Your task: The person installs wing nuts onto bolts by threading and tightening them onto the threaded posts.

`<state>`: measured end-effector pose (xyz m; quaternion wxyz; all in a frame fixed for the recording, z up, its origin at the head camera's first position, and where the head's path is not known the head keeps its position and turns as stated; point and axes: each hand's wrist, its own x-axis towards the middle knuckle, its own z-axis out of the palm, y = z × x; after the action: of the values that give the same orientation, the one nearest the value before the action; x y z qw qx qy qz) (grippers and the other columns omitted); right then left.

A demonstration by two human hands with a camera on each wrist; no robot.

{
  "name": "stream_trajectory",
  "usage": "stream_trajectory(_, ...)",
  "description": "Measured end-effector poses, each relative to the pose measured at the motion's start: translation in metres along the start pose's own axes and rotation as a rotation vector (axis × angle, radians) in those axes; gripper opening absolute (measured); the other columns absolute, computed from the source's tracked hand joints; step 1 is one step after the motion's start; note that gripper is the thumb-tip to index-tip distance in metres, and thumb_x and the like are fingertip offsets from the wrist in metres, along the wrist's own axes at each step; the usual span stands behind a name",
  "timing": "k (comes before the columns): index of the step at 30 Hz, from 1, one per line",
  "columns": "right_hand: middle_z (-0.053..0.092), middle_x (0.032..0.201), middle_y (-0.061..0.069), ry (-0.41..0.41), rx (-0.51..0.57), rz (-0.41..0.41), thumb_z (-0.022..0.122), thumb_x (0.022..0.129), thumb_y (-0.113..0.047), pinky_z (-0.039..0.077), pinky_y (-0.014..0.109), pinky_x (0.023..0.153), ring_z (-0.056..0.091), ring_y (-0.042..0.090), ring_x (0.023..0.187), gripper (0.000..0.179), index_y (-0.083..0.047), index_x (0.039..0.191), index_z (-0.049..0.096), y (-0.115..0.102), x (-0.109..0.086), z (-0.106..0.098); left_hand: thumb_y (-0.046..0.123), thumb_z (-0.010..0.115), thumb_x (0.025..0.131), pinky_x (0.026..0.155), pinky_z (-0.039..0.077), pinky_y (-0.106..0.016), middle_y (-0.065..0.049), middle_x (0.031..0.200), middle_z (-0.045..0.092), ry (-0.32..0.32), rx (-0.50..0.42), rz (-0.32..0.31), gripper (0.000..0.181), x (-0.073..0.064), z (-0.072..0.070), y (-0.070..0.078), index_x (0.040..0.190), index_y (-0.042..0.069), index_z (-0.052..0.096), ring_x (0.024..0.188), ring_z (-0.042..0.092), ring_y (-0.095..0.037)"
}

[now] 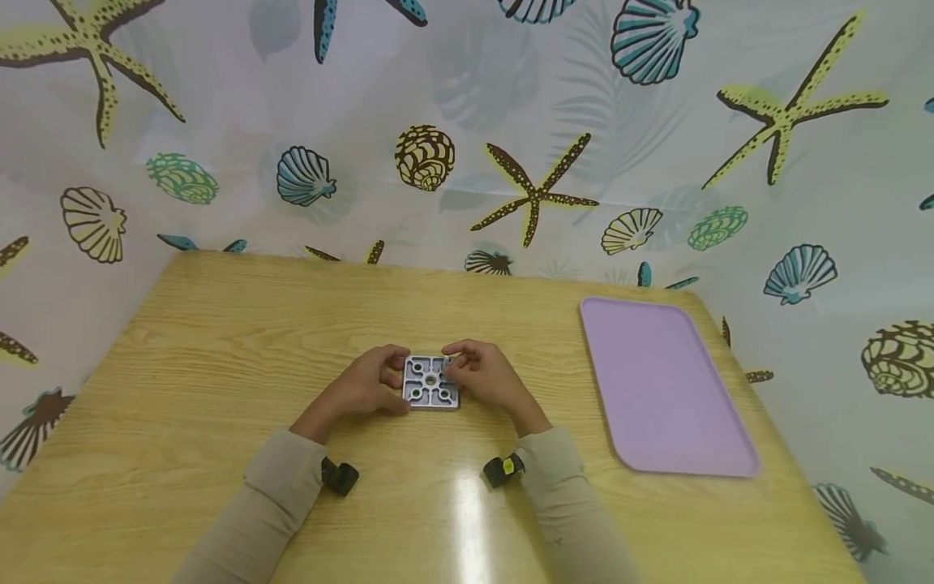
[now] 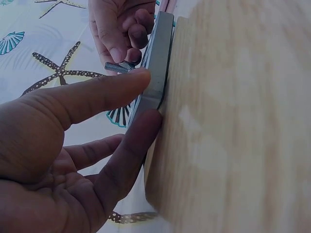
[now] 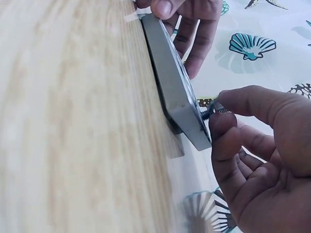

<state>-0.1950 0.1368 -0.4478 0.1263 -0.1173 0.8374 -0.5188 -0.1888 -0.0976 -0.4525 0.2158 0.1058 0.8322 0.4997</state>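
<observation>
A square grey metal plate (image 1: 431,381) with ribs and several round holes lies on the wooden table. My left hand (image 1: 370,381) grips its left side; in the left wrist view the thumb and a finger of that hand (image 2: 73,141) touch the plate's edge (image 2: 158,58). Over the plate's upper right corner, my right hand (image 1: 487,375) pinches a threaded screw (image 3: 208,113) between thumb and forefinger. The screw's threaded end meets the plate's ribbed face in the right wrist view; how deep it sits I cannot tell.
To the right on the table (image 1: 292,324) lies a shallow lilac tray (image 1: 671,389). A pale cloth (image 1: 365,97) printed with shells and starfish hangs behind and beside the table. Dark wrist cameras (image 1: 340,477) are strapped over both sleeves.
</observation>
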Motion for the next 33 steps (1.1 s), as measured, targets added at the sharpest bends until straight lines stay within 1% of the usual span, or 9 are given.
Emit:
stream_trajectory(4, 0.069, 0.092, 0.015, 0.030, -0.009, 0.011, 0.065, 0.093, -0.004, 0.049, 0.021, 0.060, 0.057, 0.008, 0.066, 0.022, 0.002, 0.113, 0.068, 0.002, -0.001, -0.007, 0.003, 0.084, 0.075, 0.084, 0.053, -0.028, -0.015, 0.132, 0.054, 0.004, 0.021, 0.000, 0.081, 0.003, 0.000, 0.002, 0.145, 0.003, 0.044, 0.107, 0.061, -0.023)
stream_trajectory(7, 0.069, 0.095, 0.018, 0.026, 0.011, 0.023, 0.065, 0.094, -0.005, 0.052, 0.023, 0.063, 0.058, 0.010, 0.068, 0.019, 0.004, 0.110, 0.069, 0.000, -0.004, -0.011, 0.003, 0.084, 0.075, 0.085, 0.053, -0.030, -0.016, 0.132, 0.054, -0.006, 0.028, 0.010, 0.082, 0.004, 0.000, 0.003, 0.146, 0.002, 0.043, 0.108, 0.061, -0.023)
stream_trajectory(11, 0.070, 0.096, 0.019, 0.026, 0.033, 0.040, 0.065, 0.095, -0.005, 0.053, 0.024, 0.064, 0.059, 0.011, 0.067, 0.016, 0.006, 0.106, 0.069, 0.002, -0.004, -0.011, 0.002, 0.085, 0.074, 0.085, 0.053, -0.030, -0.017, 0.132, 0.054, -0.013, 0.023, 0.013, 0.082, 0.005, 0.001, 0.002, 0.145, 0.000, 0.043, 0.107, 0.061, -0.023)
stream_trajectory(14, 0.069, 0.094, 0.017, 0.030, 0.033, 0.039, 0.065, 0.094, -0.005, 0.053, 0.022, 0.063, 0.060, 0.010, 0.068, 0.014, 0.005, 0.103, 0.069, 0.006, -0.003, -0.008, 0.002, 0.085, 0.074, 0.084, 0.053, -0.029, -0.017, 0.132, 0.054, -0.020, 0.017, 0.009, 0.082, 0.005, 0.002, 0.000, 0.145, 0.000, 0.043, 0.107, 0.061, -0.023)
stream_trajectory(17, 0.069, 0.092, 0.016, 0.026, 0.043, 0.027, 0.066, 0.093, -0.004, 0.053, 0.022, 0.061, 0.060, 0.010, 0.068, 0.016, 0.005, 0.107, 0.066, 0.004, -0.002, -0.005, 0.003, 0.085, 0.074, 0.083, 0.053, -0.028, -0.016, 0.132, 0.054, -0.016, 0.009, -0.004, 0.082, 0.005, 0.002, 0.000, 0.145, 0.002, 0.044, 0.107, 0.061, -0.023)
stream_trajectory(20, 0.068, 0.090, 0.015, 0.015, 0.042, 0.005, 0.065, 0.092, -0.004, 0.050, 0.021, 0.058, 0.058, 0.009, 0.066, 0.024, 0.004, 0.115, 0.063, 0.002, -0.001, -0.001, 0.004, 0.085, 0.075, 0.084, 0.053, -0.029, -0.016, 0.133, 0.053, -0.009, 0.013, -0.014, 0.082, 0.004, 0.001, 0.000, 0.146, 0.003, 0.043, 0.108, 0.062, -0.023)
stream_trajectory(24, 0.068, 0.088, 0.014, 0.010, -0.015, -0.022, 0.065, 0.093, -0.005, 0.046, 0.020, 0.056, 0.054, 0.006, 0.062, 0.029, 0.001, 0.121, 0.065, 0.001, 0.002, 0.001, 0.004, 0.085, 0.075, 0.084, 0.054, -0.030, -0.016, 0.134, 0.053, 0.000, 0.016, -0.016, 0.082, 0.004, 0.001, 0.000, 0.146, 0.004, 0.043, 0.109, 0.062, -0.023)
stream_trajectory(30, 0.068, 0.088, 0.008, 0.050, -0.053, 0.022, 0.068, 0.092, -0.009, 0.046, 0.020, 0.060, 0.055, 0.007, 0.066, 0.018, -0.003, 0.109, 0.071, 0.002, -0.001, -0.003, 0.004, 0.085, 0.075, 0.082, 0.053, -0.029, -0.016, 0.133, 0.054, -0.008, 0.017, -0.004, 0.082, 0.002, 0.003, 0.000, 0.146, 0.004, 0.043, 0.107, 0.062, -0.022)
stream_trajectory(33, 0.069, 0.090, 0.009, 0.066, -0.054, 0.022, 0.068, 0.093, -0.011, 0.046, 0.020, 0.062, 0.056, 0.008, 0.070, 0.013, -0.003, 0.103, 0.072, 0.003, -0.003, -0.005, 0.003, 0.085, 0.075, 0.083, 0.053, -0.029, -0.017, 0.133, 0.055, -0.001, 0.014, 0.004, 0.082, 0.001, 0.004, -0.001, 0.146, 0.003, 0.043, 0.106, 0.062, -0.022)
